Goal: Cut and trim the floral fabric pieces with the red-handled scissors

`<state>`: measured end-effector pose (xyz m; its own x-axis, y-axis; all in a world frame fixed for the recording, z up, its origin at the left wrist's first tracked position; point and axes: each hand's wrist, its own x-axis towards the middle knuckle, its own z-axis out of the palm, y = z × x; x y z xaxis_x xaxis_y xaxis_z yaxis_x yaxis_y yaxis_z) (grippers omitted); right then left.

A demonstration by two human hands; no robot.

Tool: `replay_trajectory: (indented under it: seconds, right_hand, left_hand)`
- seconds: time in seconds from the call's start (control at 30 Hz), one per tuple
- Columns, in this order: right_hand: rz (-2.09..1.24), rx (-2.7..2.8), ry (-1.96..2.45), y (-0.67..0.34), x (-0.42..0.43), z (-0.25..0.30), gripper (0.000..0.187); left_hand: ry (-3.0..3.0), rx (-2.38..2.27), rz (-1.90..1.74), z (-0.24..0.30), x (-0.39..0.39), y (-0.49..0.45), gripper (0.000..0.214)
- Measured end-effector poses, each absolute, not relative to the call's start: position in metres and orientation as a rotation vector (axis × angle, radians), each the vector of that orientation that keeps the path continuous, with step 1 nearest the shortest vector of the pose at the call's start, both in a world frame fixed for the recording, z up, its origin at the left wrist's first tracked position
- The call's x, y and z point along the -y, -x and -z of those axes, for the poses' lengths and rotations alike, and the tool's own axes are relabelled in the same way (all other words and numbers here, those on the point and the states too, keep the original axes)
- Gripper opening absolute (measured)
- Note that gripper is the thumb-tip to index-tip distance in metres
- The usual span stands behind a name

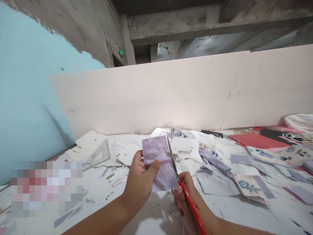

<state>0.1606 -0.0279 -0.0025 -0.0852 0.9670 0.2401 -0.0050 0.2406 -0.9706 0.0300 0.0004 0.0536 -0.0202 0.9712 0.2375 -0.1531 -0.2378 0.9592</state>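
In the middle of the head view, my left hand (pixel 143 178) pinches a lilac piece of fabric (pixel 156 150) with small pale flowers, thumb on its front and fingers behind. My right hand (pixel 188 195) is wrapped round the red handles of a pair of scissors (pixel 193 209). Their metal blades run upward along the fabric's right edge, and a thin white edge shows beside them there. Whether the blades are parted is hard to see. Both hands are raised over the white tabletop.
Paper scraps and a clear set square (pixel 105 150) lie at the left. White and lilac cloth (pixel 212 160) is heaped behind my hands. At the right are patterned fabric pieces (pixel 249 187) and red sheets (pixel 259 140). A pale upright board (pixel 183 94) borders the table's far side.
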Motion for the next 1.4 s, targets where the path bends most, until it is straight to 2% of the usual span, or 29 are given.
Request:
replay_trajectory:
  seconds: [0.53,0.97,1.17,1.4]
  right_hand:
    - [-1.234,1.429,0.985,-0.165,0.018,0.010,0.041]
    - [-1.149,1.446,1.026,-0.164,0.018,0.011,0.040]
    - [-1.291,1.441,0.929,-0.166,0.017,0.010,0.037]
    - [-1.256,1.259,0.830,-0.155,0.006,0.014,0.044]
  left_hand:
    - [-1.303,-1.020,-1.458,-0.053,0.000,-0.029,0.041]
    - [-1.341,-1.042,-1.458,-0.051,0.000,-0.026,0.041]
    - [-1.326,-1.053,-1.444,-0.049,-0.004,-0.023,0.041]
    - [-1.270,-0.990,-1.436,-0.051,-0.009,-0.020,0.045]
